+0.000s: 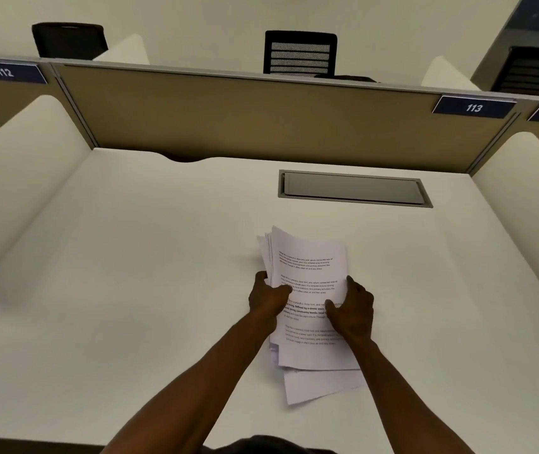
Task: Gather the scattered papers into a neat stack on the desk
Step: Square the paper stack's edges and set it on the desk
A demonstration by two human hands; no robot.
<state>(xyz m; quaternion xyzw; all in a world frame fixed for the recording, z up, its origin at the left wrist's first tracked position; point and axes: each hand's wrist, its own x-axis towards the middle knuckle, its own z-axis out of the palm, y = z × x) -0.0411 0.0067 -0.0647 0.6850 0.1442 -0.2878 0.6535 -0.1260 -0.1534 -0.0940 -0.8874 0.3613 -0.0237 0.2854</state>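
A pile of white printed papers [309,267] lies on the white desk [130,273], a little right of centre. The sheets are roughly gathered, but their left edges fan out at the top and one sheet [323,386] sticks out askew at the bottom. My left hand [268,298] grips the pile's left edge, thumb on top of the text. On the right edge, my right hand [353,311] holds the pile, thumb across the page. Both forearms reach in from the near edge.
A grey cable hatch [353,190] is set into the desk behind the papers. White side dividers [22,178] flank the desk and a tan back panel [245,116] closes it, labelled 113. Black chairs [300,54] stand beyond.
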